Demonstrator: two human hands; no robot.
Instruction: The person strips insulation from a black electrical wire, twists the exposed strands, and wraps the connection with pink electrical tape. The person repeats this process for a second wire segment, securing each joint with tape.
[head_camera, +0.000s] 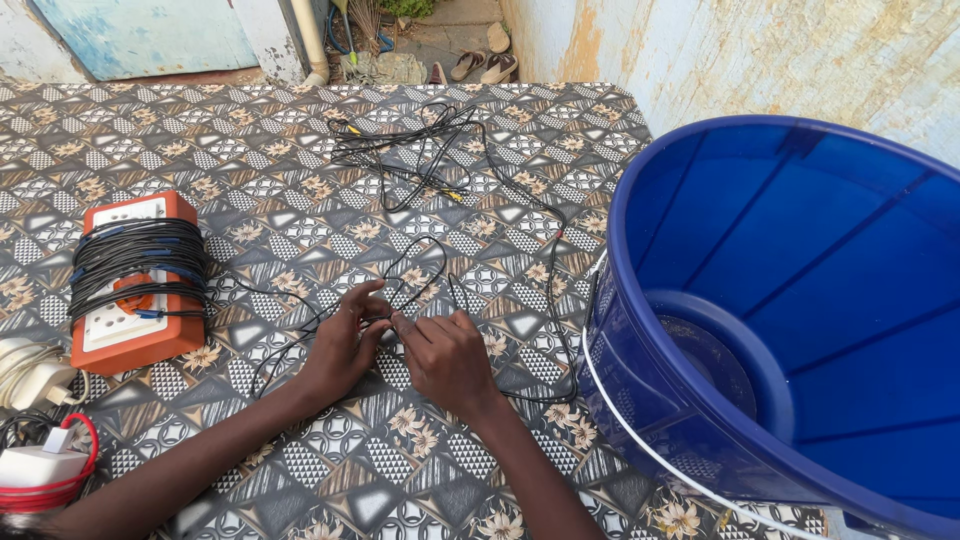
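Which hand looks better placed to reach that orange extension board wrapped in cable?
Probably the left hand: it is nearer the orange extension board, while the right hand lies toward the blue bucket.

Thin matt black cable (420, 270), glossy blue plastic bucket (800, 300), patterned smooth floor covering (300, 150)

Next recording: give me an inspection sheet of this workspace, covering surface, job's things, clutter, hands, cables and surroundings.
Surface: patterned floor mat, flat.
Job's things: thin black cable, loose loops in front of the hands.
Clutter: orange extension board wrapped in cord; white charger; white plug with red cord.
Hands: left hand and right hand both pinch the cable.
Cables: second tangled black bundle farther off.
Surroundings: blue tub at right; worn wall; sandals by the doorway.
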